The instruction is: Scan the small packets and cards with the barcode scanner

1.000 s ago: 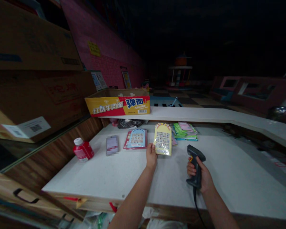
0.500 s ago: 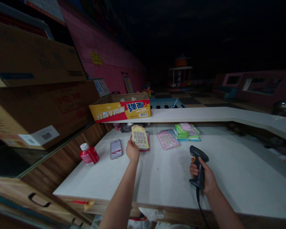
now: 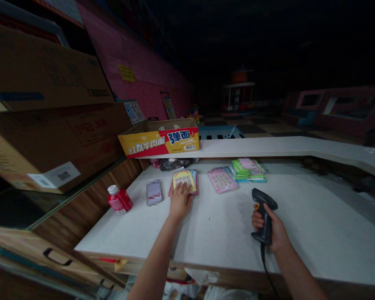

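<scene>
My left hand [image 3: 180, 200] lies palm down with its fingers stretched over a yellow packet [image 3: 183, 176], which rests on top of a red-edged pile at the back of the white counter [image 3: 218, 233]. Wrapped round the grip of a black handheld barcode scanner [image 3: 263, 216] is my right hand [image 3: 275, 231]; a cable runs down from the scanner. A pink packet [image 3: 222, 180] with a printed grid lies to the right of the yellow one. Beyond it sits a stack of green packets [image 3: 248, 171] with a pink one on top.
A phone [image 3: 154, 192] and a red bottle with a white cap [image 3: 120, 200] stand left of my left hand. A yellow and red noodle carton [image 3: 159, 141] rests on the raised ledge [image 3: 256, 146]. Large cardboard boxes [image 3: 50, 141] are stacked at the left.
The yellow packet, held up at its lower edge before, now lies flat on the pile. My left hand has opened and spread over it. The right hand still grips the scanner.
</scene>
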### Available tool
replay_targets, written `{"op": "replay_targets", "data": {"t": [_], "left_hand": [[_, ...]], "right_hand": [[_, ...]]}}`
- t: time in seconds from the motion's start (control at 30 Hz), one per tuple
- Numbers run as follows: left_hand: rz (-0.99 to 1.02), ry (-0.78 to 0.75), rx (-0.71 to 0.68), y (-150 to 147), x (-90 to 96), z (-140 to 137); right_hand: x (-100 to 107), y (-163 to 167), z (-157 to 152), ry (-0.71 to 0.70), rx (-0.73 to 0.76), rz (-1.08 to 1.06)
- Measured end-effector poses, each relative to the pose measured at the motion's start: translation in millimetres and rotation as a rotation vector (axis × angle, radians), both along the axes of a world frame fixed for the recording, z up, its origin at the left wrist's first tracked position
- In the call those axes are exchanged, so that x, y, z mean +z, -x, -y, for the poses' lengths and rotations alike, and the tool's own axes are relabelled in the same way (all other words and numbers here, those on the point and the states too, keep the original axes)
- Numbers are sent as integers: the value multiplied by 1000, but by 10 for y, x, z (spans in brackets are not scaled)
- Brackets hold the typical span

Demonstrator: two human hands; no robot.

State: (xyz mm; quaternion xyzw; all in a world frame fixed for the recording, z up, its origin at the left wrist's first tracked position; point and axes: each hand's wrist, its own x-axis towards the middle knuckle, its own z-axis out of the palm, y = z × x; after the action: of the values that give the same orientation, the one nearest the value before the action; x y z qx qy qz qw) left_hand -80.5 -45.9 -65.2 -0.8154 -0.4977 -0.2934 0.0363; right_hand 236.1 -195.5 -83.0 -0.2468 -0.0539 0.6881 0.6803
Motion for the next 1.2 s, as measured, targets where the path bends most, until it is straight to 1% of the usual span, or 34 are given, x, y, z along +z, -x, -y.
{"op": "replay_targets", "data": {"t": [0.13,0.2,0.3,0.4,0.53,0.63,0.87,1.0,1.07,1.1,1.13,1.2], "left_hand": [[46,27,-18,6,-60,-53],[70,38,-37,-16,-54,-98],[91,70,-106,-45,-31,-140],[106,76,-142,-53,-15,-114],[49,52,-75,-56,-19,-24],[6,54,-48,-65,-41,-6],[8,-33,-77,-57,-110,-98],[29,-130,-95,-64,-74,-48],[46,-163,-104,-131,-41,8],[53,-156,-119,-192,-27,36],[60,-127,-142,-273,-18,61],[82,7,-190,-493,-15,89]], "right_hand": [[-5,-3,2,5,5,-20],[-3,3,3,7,-1,-28],[1,12,3,11,-9,-34],[7,12,4,11,-6,-43],[7,1,2,14,7,-20],[-10,-5,-3,0,2,-6],[-64,-29,-16,-22,14,-27],[-67,-33,-29,-27,17,-59],[-66,-26,-37,-32,13,-69],[-65,-22,-42,-33,12,-69],[-66,-19,-46,-33,12,-67],[-68,-13,-55,-31,8,-63]]}}
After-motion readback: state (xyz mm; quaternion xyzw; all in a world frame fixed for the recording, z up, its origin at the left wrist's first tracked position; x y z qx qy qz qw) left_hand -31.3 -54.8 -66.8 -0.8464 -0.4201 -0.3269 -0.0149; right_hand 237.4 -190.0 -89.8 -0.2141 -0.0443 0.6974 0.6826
